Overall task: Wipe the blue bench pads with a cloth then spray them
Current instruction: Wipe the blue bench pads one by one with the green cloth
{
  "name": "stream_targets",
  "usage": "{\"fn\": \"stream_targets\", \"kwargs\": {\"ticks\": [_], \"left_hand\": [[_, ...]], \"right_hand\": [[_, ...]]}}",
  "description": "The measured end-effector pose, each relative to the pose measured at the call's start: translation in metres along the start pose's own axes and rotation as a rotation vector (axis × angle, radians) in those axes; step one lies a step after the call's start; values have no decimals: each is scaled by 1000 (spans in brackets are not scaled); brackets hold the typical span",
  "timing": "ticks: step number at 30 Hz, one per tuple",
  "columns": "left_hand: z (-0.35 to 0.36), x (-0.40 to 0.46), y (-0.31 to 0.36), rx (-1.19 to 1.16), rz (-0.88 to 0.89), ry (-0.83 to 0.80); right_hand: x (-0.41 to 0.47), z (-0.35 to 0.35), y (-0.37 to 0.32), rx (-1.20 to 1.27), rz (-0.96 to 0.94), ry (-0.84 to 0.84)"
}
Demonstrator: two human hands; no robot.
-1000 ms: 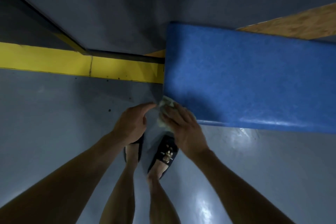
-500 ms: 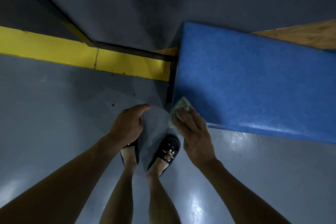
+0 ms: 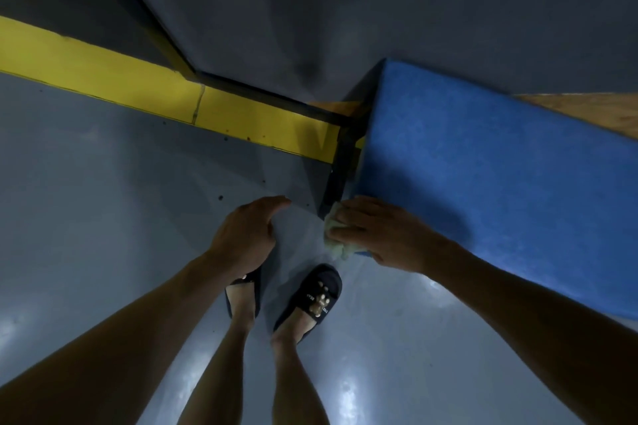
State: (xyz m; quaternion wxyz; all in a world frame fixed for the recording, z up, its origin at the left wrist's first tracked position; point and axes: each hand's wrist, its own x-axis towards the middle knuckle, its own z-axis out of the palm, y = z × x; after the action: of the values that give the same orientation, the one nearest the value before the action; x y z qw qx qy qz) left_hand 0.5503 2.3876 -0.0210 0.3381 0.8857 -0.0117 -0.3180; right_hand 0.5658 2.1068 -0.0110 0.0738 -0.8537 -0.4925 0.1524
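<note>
Most of the cloth (image 3: 336,235) is hidden under your right hand (image 3: 381,235), so you see only a pale, crumpled greenish edge poking out past your fingertips, and the blue bench pad (image 3: 483,169) runs out of view at the right. Your right fingers lie flat and close together on the cloth, pressing it against the pad's near left corner. Your left hand (image 3: 241,235) hangs just beside it over the grey floor (image 3: 103,217), fingers loosely curled, holding nothing.

R grip (image 3: 376,231) + cloth (image 3: 336,235) now flatter at pad (image 3: 483,176) corner
</note>
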Motion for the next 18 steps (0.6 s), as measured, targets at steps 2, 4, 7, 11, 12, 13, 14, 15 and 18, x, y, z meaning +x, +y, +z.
{"fn": "stream_targets", "kwargs": {"ticks": [2, 4, 7, 11, 12, 13, 14, 15, 18], "left_hand": [[1, 2, -1, 4, 18, 12], [2, 1, 1, 4, 41, 9], [0, 4, 1, -7, 53, 0], [-8, 15, -3, 22, 48, -16], [-10, 16, -4, 35, 51, -29], [-12, 17, -4, 50, 56, -36], [-15, 19, -4, 64, 58, -39], [-20, 22, -4, 70, 55, -39], [-30, 29, 3, 64, 44, -37]], "right_hand": [[10, -5, 16, -21, 1, 24], [22, -11, 45, -40, 80, 48], [56, -31, 102, -147, 367, 56], [81, -34, 104, -227, 589, -16], [79, -30, 85, -215, 563, -42], [73, -25, 63, -175, 517, -94], [65, -22, 38, -114, 475, -183], [57, -21, 16, -62, 429, -273], [40, -26, -8, 15, 237, -332]]}}
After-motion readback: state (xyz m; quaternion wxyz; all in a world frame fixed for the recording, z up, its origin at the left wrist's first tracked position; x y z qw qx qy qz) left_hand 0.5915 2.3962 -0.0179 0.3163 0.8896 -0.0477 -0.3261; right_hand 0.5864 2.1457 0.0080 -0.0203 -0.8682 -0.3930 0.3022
